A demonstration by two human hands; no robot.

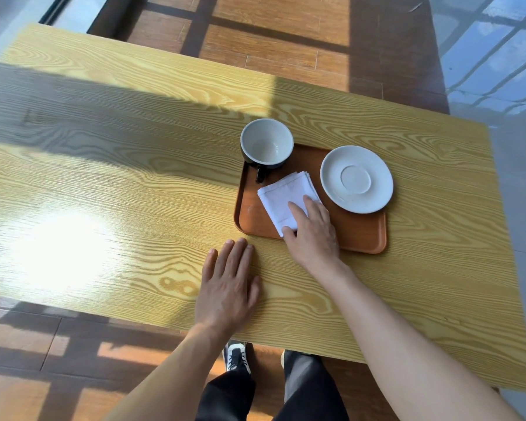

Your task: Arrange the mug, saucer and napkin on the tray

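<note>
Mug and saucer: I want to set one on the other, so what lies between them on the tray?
In the head view, only bare tray separates the mug from the saucer; the napkin's far corner sits just nearer.

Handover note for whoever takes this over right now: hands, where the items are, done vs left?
Left hand: flat on the yellow wood-grain table, open, holding nothing.
Right hand: fingers resting on the folded white cloth napkin, near its corner; a real grip isn't clear.
Brown rectangular tray: napkin lies mid-tray. The black mug with white interior is upright and empty at its far left corner. The white round saucer overhangs the far right edge.
Done: all three are on the tray.
Left: probably final tidying, perhaps centring the saucer and squaring the napkin.
</note>
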